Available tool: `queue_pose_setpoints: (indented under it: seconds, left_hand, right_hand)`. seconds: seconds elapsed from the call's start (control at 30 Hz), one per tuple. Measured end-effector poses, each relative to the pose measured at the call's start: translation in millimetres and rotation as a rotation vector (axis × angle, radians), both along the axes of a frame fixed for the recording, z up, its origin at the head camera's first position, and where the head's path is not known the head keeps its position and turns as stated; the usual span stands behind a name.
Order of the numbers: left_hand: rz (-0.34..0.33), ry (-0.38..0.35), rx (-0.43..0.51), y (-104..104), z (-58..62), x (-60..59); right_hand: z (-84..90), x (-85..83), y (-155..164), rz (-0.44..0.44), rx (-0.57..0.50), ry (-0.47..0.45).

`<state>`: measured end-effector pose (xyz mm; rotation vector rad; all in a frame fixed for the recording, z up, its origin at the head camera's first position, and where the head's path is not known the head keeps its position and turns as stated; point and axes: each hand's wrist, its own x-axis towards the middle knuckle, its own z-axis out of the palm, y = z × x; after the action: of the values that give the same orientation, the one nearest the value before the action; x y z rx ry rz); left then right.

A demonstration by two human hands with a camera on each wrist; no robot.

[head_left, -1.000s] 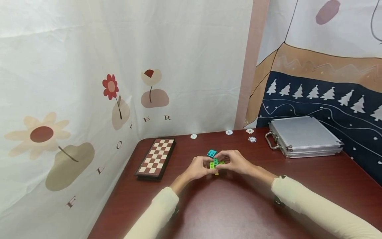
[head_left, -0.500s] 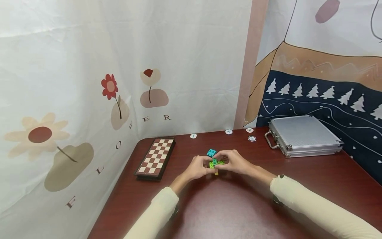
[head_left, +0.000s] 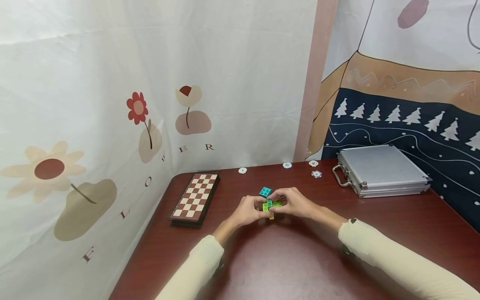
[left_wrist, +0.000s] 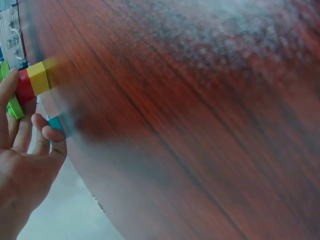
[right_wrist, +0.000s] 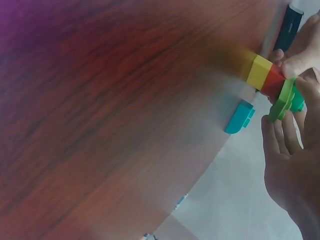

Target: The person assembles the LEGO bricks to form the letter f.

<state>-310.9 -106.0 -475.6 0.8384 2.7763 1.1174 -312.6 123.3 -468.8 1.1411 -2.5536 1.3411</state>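
Head view, lower middle: the left hand [head_left: 249, 210] and the right hand [head_left: 294, 203] both bend thumb and fingers in a pinch on one brick stack [head_left: 269, 203]. Right wrist view sets it at upper right, yellow, red, lime and green, with a teal brick [right_wrist: 240, 117] apart at its lower left.

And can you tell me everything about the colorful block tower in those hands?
The block tower looks like plastic. It has a yellow block at the bottom, then a red block, then a lime green layer that sticks out wider, and a darker green block on top. Round bumps show on the green parts. It's roughly upright, with the left hand and right hand holding it from both sides. I can't tell whether it touches the table.
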Motion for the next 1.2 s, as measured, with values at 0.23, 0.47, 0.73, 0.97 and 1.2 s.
queue_pose_setpoints:
  seconds: [0.23, 0.47, 0.73, 0.97, 1.2]
  left_hand:
    - [-0.003, -0.004, 0.005, 0, -0.4, 0.1]
    - [0.012, -0.008, -0.017, -4, -2.3, 0.1]
    - [0.01, -0.008, 0.014, 0, -3.5, 0.8]
    - [0.018, -0.009, 0.023, 0, -2.3, 2.0]
    - [0.031, -0.032, 0.024, 1, -3.7, 1.2]
  right_hand:
    - [0.1, 0.4, 0, -0.013, 0.033, 0.042]
    - [7.8, -5.3, -1, 0.044, 0.086, 0.034]
    - [20.8, -15.4, 10, 0.107, 0.121, 0.104]
    - [20.9, -38.7, 13, 0.096, 0.067, 0.052]
    - [7.5, -61.2, 11, 0.065, 0.069, 0.038]
